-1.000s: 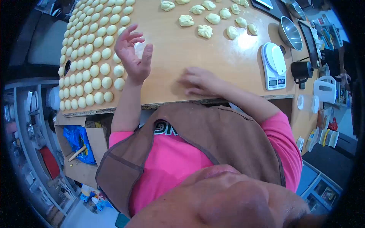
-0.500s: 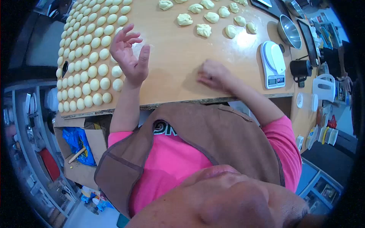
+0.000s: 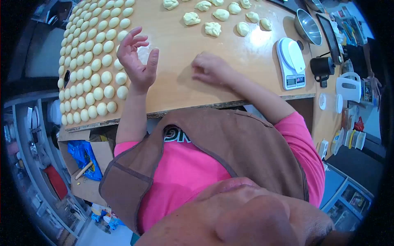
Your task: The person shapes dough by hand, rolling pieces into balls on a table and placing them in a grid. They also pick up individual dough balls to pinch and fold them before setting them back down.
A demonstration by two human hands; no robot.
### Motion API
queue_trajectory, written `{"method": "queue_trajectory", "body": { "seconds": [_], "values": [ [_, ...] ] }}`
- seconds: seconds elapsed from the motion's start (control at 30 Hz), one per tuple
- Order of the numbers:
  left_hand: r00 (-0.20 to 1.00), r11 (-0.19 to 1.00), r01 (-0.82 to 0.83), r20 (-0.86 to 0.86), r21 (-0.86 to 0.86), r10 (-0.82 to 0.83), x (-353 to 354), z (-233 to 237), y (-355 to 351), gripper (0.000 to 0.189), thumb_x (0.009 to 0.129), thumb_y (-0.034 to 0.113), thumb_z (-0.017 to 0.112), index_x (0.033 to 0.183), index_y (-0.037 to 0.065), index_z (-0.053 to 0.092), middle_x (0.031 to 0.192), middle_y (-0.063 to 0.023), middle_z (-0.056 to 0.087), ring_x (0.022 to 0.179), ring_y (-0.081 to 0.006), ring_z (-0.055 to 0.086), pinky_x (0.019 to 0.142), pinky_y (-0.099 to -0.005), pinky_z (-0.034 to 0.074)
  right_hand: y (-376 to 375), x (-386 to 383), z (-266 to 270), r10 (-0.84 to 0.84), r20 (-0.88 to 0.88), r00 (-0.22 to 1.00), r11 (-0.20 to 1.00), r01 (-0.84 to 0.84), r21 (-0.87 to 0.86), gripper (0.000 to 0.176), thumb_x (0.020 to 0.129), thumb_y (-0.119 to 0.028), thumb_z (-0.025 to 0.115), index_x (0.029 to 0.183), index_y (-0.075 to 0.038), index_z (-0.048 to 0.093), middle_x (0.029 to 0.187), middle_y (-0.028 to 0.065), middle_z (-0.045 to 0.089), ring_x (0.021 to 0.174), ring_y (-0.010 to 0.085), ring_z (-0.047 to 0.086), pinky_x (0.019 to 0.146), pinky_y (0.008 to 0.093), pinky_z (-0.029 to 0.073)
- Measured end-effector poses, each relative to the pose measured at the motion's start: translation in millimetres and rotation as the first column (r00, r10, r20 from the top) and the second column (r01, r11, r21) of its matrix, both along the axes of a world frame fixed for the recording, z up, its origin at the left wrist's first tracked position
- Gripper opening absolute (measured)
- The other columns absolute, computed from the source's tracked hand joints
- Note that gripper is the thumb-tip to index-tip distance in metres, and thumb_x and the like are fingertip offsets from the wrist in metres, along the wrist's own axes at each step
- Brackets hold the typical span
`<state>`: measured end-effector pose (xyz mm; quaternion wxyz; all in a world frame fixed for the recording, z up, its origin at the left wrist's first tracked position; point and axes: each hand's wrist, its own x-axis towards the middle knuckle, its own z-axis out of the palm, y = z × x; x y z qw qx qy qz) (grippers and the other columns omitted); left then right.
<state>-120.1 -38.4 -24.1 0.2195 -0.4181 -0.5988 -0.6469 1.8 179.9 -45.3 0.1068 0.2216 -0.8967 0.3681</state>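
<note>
My left hand [image 3: 138,67] is raised at the right edge of rows of smooth, round dough balls [image 3: 95,78]. Its fingers are loosely bent and spread, the thumb stands apart, and it holds nothing. Low over the wooden table [image 3: 174,88], my right hand [image 3: 211,69] is closed with its fingers curled under. Whatever may lie beneath that palm is hidden. Rough, unshaped dough pieces [image 3: 212,29] lie scattered beyond my right hand, apart from it.
A white kitchen scale [image 3: 292,65] stands on the right of the table, with a metal bowl [image 3: 308,27] behind it. A black pot [image 3: 322,67] is farther right. Below the table's left front edge sits a cardboard box [image 3: 102,153] with a blue bag [image 3: 84,158].
My right hand has moved left across the table, closer to my left hand, and stays curled. My left hand keeps its raised, spread pose. The camera view has shifted slightly.
</note>
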Motion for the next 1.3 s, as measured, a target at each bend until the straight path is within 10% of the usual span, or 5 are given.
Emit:
{"method": "queue_trajectory", "body": {
  "seconds": [1.2, 1.3],
  "values": [
    [0.999, 0.999, -0.038, 0.032, 0.026, 0.038, -1, 2, -1, 0.066, 0.083, 0.01, 0.067, 0.134, 0.004, 0.026, 0.13, -0.0229, 0.044, 0.1, -0.0218, 0.054, 0.082, -0.0331, 0.047, 11, 45, 1, 0.037, 0.156, 0.987, 0.999, -0.042, 0.031, 0.038, 0.072, -0.024, 0.078, 0.096, -0.004, 0.056, 0.094, 0.0123, 0.058, 0.089, 0.0309, 0.057, 0.078, 0.0373, 0.047],
    [0.999, 0.998, -0.016, 0.031, 0.054, 0.014, 3, 5, 1, 0.067, 0.083, 0.01, 0.068, 0.134, 0.004, 0.026, 0.13, -0.0226, 0.044, 0.099, -0.0217, 0.054, 0.083, -0.0333, 0.047, 31, 46, 2, -0.148, 0.174, 0.974, 0.987, 0.133, 0.093, 0.04, 0.073, -0.024, 0.078, 0.099, -0.003, 0.056, 0.097, 0.0127, 0.06, 0.093, 0.0312, 0.058, 0.082, 0.0381, 0.047]
  ]
}}
